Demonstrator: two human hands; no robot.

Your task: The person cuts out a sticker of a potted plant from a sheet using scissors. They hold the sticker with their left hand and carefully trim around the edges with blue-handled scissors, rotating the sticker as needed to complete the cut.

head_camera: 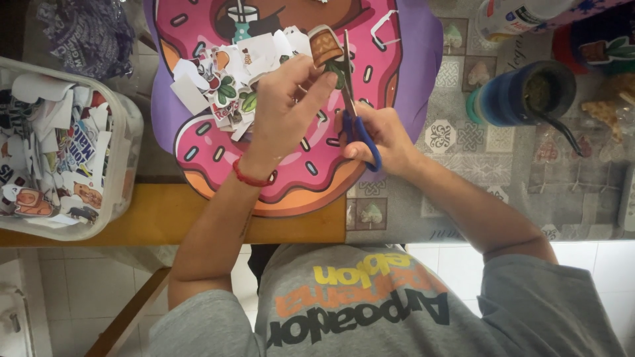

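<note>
- Left hand [286, 106] pinched a small printed paper cut-out, brown and green [326, 47], between thumb and fingertips; remaining fingers loosely curled. A thin red cord bracelet [250, 177] sat on that wrist.
- Right hand [380, 135] was closed through the loops of the blue-handled scissors [354, 106]; blades pointed away from the body, with their edges running alongside the cut-out's right side. How far the blades stood apart could not be told.
- The cut-out was held above the round pink doughnut-shaped mat with a purple border [311, 165], just beside a loose heap of paper scraps and finished printed shapes [231, 73].
- Judgement: a clean edge here called for short snips near the pivot, with the left hand turning the paper into the blades, not the scissors swinging round.
- Judgement: the left fingertips lay near the blade line; the grip was best kept on the far side of the printed outline.
- A clear plastic tub of more printed cuttings [63, 145] stood at the left, well apart from the hands.
- A blue cup with a dark metal straw [522, 96] stood at the right on the patterned tablecloth [463, 139].
</note>
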